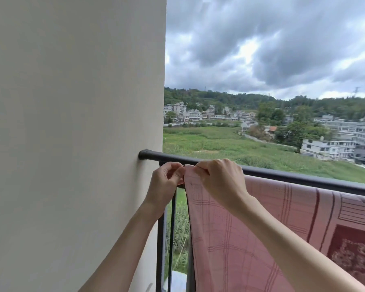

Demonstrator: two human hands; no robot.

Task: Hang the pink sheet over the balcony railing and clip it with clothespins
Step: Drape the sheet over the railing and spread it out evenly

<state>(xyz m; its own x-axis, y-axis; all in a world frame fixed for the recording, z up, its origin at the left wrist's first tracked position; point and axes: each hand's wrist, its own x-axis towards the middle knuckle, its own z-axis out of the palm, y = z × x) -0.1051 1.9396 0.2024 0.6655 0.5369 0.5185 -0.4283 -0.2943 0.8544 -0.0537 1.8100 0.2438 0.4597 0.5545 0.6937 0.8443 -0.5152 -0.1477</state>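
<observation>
A pink checked sheet (230, 228) with dark red patterned panels hangs over the black balcony railing (303, 177), draping down on my side. Its left edge sits near the wall end of the rail. My right hand (219, 180) grips the sheet's top left corner on the rail with curled fingers. My left hand (167, 180) is just left of it, fingers curled, pinching at the same corner of the sheet. Whether a clothespin is between the fingers cannot be told; none is plainly visible.
A beige wall (76, 133) fills the left half, and the rail end is fixed into it. Vertical black balusters (161, 245) run down below the rail. Beyond lie green fields, buildings and a cloudy sky.
</observation>
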